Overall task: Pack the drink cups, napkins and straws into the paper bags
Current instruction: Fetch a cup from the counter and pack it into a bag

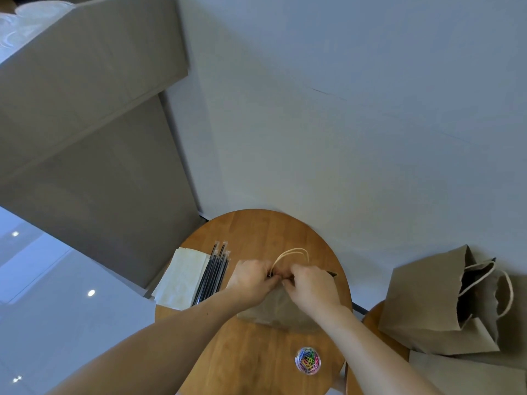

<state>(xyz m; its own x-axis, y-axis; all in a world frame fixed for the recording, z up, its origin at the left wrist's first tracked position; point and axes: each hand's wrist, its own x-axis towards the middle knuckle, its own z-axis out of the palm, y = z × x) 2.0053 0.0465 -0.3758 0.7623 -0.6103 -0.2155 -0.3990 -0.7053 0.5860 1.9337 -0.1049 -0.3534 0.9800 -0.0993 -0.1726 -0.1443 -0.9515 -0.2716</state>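
Note:
A brown paper bag stands on the round wooden table, its twine handles sticking up behind my hands. My left hand and my right hand meet at the bag's top edge, fingers curled and pinching the paper mouth together. Left of the bag lie several black wrapped straws on a stack of pale napkins. No drink cup shows on the table.
A clear tub of coloured paper clips sits near the table's front edge. A second brown bag stands open at the right on another surface, with flat bags below it. A grey cabinet stands at the left, with a pale wall behind.

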